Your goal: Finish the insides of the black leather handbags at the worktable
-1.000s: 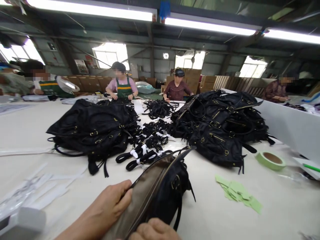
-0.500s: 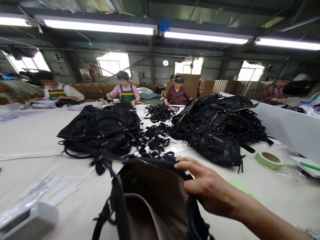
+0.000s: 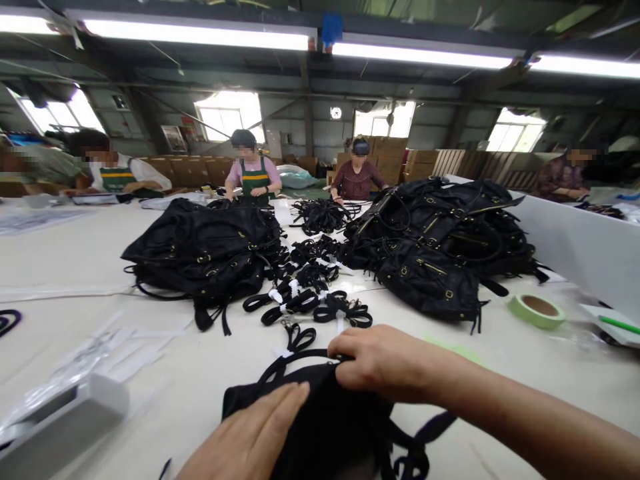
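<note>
A black handbag (image 3: 320, 427) lies right in front of me at the bottom of the view, its lower part cut off by the frame. My right hand (image 3: 377, 363) pinches the bag's upper edge near the zip and handle. Flat against the bag's left side rests my left hand (image 3: 250, 433), fingers straight and together, thumb hidden. One handle (image 3: 280, 363) arches behind the bag, and a strap (image 3: 435, 427) hangs off to the right. Just beyond lie bundled black straps (image 3: 343, 308) with white wrapping.
Black bags are heaped at left (image 3: 200, 247) and right (image 3: 435, 260). A green tape roll (image 3: 536, 311) sits at right by a white partition (image 3: 590, 233). A grey dispenser (image 3: 65, 427) and clear plastic (image 3: 75, 360) lie at left. Several people work across the table.
My left hand has come into view onto the bag. The bag's mouth, earlier wide with its lining showing, is now drawn together and turned. My right hand has shifted slightly left.
</note>
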Tool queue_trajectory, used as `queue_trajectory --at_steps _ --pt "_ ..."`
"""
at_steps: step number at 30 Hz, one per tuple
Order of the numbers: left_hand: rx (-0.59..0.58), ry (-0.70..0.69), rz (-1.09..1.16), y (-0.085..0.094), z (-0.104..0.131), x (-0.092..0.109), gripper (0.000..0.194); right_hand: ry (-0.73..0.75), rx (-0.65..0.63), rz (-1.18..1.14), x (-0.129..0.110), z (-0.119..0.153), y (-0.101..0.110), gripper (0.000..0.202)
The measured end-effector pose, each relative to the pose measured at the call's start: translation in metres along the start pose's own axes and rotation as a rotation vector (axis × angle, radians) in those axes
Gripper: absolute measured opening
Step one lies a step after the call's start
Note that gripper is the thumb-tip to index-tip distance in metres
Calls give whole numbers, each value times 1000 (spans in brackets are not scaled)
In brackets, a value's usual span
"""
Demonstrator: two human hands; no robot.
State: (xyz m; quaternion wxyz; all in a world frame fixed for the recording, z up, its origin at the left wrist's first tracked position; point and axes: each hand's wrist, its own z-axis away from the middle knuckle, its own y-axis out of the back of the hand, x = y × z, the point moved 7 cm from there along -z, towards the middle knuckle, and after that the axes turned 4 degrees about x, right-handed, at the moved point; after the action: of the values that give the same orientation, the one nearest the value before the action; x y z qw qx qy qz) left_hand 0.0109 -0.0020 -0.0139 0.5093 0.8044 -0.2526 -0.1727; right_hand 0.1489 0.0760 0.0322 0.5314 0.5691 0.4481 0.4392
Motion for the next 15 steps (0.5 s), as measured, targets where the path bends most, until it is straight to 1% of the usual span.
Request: queue_trajectory --at_steps 1,3,5,6,8,9,10,12,13,14,15 --pt "-28 56 -46 -4 -3 -5 59 -13 -25 -31 1 -1 4 10" --pt "-170 195 -104 -15 -5 -19 51 -96 -61 -122 1 -1 10 15" --pt "-314 301 -124 -23 2 -35 53 -264 -42 -198 4 1 11 21" --pt "-351 357 -134 -25 8 -45 55 -363 -9 -208 8 4 9 28" --pt "-356 464 -137 -23 18 -66 57 -523 71 -179 15 8 -5 51" --pt "-344 512 -98 -20 23 -75 56 -565 100 -160 19 8 -15 56" --pt "-329 565 -31 -17 26 -85 52 -576 118 -156 22 6 -26 59" --pt "-288 668 156 -8 27 -99 44 -539 119 -199 28 0 -46 69" --pt "-266 722 245 -2 25 -105 42 -515 115 -237 31 -3 -50 72" --pt "-256 768 326 4 23 -108 39 -494 120 -281 34 -4 -49 72" --pt "-255 799 400 11 19 -109 35 -479 133 -329 38 -3 -43 70"
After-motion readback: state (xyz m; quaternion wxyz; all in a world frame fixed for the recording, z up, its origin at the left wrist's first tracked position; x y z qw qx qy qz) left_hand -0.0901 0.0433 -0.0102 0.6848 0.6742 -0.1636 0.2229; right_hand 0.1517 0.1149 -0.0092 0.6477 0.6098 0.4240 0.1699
